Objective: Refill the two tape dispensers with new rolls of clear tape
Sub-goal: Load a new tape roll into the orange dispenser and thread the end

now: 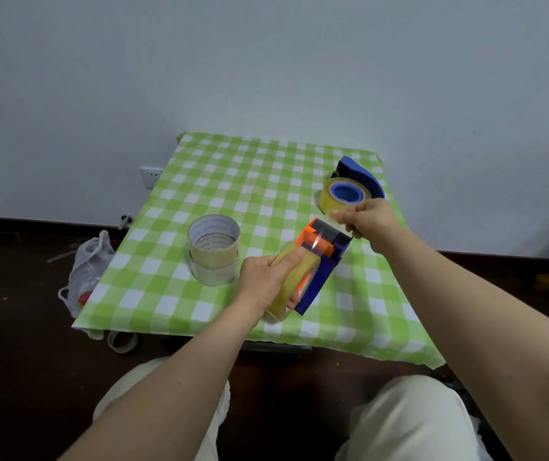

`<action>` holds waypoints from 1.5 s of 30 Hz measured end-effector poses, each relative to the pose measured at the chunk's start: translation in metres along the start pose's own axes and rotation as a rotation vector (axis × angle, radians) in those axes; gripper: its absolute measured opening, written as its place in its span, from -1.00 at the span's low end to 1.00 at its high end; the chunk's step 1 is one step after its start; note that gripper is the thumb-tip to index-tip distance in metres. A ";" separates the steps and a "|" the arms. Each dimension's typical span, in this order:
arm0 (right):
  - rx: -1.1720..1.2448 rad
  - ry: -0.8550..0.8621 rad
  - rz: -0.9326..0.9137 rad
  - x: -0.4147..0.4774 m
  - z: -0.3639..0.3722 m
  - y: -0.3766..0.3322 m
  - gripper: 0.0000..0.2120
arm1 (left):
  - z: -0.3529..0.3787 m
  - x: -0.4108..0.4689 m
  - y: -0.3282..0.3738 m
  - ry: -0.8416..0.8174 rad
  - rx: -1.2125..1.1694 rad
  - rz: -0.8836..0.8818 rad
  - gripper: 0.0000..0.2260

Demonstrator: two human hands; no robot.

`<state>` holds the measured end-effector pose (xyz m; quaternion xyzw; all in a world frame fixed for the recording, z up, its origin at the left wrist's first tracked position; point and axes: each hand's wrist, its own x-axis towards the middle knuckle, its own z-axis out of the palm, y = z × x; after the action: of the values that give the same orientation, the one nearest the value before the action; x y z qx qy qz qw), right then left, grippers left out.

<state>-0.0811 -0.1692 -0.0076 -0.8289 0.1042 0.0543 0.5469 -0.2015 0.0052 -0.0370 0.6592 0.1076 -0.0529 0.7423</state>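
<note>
My left hand [266, 281] grips a blue and orange tape dispenser [319, 271] above the table's middle, thumb pressing on the yellowish roll [291, 287] mounted in it. My right hand [371, 221] pinches the free end of the clear tape [319, 242], which is stretched over the dispenser's orange front. A second blue dispenser [361, 176] lies at the back right with a yellowish roll [329, 199] on its blue hub. Two spare rolls [214, 254] stand stacked left of centre.
The low table carries a green and white checked cloth [233, 181]. A white plastic bag [88, 271] lies on the dark floor at the table's left. An empty tape core [121, 341] rests under the front left corner. A wall socket [151, 177] sits behind.
</note>
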 end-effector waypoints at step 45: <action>0.045 -0.053 -0.197 -0.019 0.014 -0.010 -0.82 | 0.007 0.014 -0.015 0.142 -0.056 0.100 -0.65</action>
<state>-0.0972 -0.1501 -0.0006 -0.8208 0.0088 0.0196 0.5707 -0.1906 -0.0027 -0.0538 0.6448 0.1285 0.0342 0.7527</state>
